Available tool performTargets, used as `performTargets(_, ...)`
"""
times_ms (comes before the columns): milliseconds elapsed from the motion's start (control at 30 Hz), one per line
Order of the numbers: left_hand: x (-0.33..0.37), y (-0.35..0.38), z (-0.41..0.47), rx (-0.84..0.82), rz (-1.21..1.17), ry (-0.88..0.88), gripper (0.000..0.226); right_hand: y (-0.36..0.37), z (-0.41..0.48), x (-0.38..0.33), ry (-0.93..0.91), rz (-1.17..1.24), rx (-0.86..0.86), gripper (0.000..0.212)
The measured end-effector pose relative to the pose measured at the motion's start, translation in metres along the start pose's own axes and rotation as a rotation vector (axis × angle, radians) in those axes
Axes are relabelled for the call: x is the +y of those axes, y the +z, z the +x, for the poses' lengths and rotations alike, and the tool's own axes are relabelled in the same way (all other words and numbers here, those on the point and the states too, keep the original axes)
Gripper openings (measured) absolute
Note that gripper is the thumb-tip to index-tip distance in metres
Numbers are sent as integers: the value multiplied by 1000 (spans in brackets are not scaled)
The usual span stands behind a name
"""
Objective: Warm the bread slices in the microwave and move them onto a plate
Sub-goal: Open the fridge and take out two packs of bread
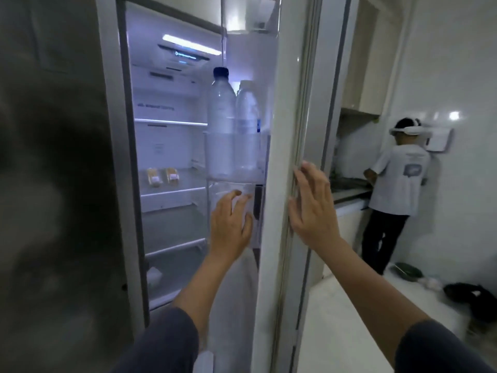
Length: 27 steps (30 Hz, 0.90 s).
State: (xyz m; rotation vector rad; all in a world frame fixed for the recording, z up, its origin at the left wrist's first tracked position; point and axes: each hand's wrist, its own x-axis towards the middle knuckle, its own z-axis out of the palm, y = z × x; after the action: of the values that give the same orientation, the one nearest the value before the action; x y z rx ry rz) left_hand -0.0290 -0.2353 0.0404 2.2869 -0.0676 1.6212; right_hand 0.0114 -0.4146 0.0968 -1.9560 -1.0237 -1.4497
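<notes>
Bread slices (162, 177) left of hands (231, 224) (313, 208)

Home kitchen: open fridge (172, 157), tiled walls (462, 76).

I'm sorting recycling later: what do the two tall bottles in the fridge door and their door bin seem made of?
Dark-capped bottle and its neighbour bottle: likely thin clear plastic, translucent walls catching light. Door bin: probably rigid transparent plastic, glossy; the bottles show through its front wall.

Two bread packs (163, 176): yellowish slices in clear wrap, white labels facing out. Side by side, just apart, on lit fridge shelf (172, 191).
</notes>
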Motion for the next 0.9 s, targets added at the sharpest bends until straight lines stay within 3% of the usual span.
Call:
performTargets(133, 19, 16, 26, 77, -12, 51, 39, -6, -9, 37, 132, -147, 38, 55)
performTargets(300, 47, 49, 57, 45, -253, 112, 49, -6, -4, 79, 3, -171, -26, 53)
performTargets(367, 54, 66, 69, -22, -323, 177, 56, 2, 4, 84, 51, -118, -8, 54)
performTargets(433, 55, 87, 82, -81, -313, 266, 57, 7, 10, 89, 195, -79, 61, 58)
performTargets(533, 52, 123, 100, -113, -299, 237, 57, 10, 9, 111, 315, -97, 81, 67)
performTargets(633, 47, 160, 117, -79, -260, 202, 56, 11, 7, 152, 367, -80, 94, 72)
performTargets(900, 75, 246, 137, -14, -63, 314, 52, 15, 0, 243, 417, -110, 105, 67)
